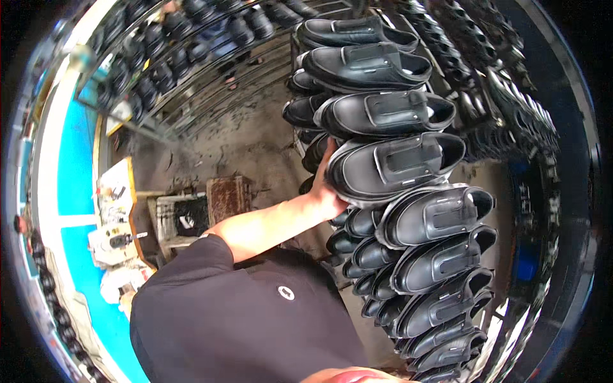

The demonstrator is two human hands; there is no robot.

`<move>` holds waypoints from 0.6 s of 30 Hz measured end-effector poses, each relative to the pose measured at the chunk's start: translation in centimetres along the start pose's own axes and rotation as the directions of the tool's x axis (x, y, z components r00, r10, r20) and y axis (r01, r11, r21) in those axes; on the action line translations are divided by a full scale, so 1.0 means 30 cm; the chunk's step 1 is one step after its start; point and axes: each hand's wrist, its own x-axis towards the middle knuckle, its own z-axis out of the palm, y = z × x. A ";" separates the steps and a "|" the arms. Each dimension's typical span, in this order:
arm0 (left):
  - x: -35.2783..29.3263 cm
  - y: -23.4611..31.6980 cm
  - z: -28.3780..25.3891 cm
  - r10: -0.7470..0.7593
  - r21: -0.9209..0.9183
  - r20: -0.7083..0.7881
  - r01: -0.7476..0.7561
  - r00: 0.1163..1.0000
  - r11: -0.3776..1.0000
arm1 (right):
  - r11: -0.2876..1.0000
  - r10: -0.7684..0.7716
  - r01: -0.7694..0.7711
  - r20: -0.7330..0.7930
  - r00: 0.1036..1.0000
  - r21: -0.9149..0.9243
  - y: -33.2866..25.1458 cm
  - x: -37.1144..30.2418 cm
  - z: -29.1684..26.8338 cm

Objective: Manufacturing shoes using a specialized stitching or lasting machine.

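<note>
My left hand (pixel 327 191) is closed round the toe end of a black slip-on shoe (pixel 396 165), its thumb and palm against the side. The rest of the fingers are hidden behind the shoe. This shoe sits in a long row of like ones, between another black shoe (pixel 389 113) on the far side and a black shoe (pixel 436 217) on the near side. Each has a stitched front panel and a small pale tag. A lower row of black shoes (pixel 364 220) shows under the toes. My right hand is out of view.
Racks loaded with black shoes (pixel 163 73) stand at the far left, and more shoe racks (pixel 476 51) line the right. On the floor left of my arm are a brown box (pixel 230 198) and a pale crate (pixel 172 214). A cluttered worktable (pixel 117 191) runs along the blue wall.
</note>
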 end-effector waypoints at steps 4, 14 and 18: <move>-0.062 -0.036 0.021 0.115 0.030 -0.027 -0.114 0.993 0.993 | 0.999 0.025 -0.023 0.074 0.997 -0.032 0.036 0.076 0.062; -0.225 -0.139 -0.059 0.427 0.241 0.178 -0.460 0.887 0.855 | 0.996 0.071 -0.055 0.253 0.965 -0.070 0.130 0.252 0.238; -0.283 -0.107 -0.067 0.478 0.209 0.104 -0.489 0.872 0.847 | 0.994 0.082 -0.056 0.319 0.944 -0.090 0.163 0.307 0.353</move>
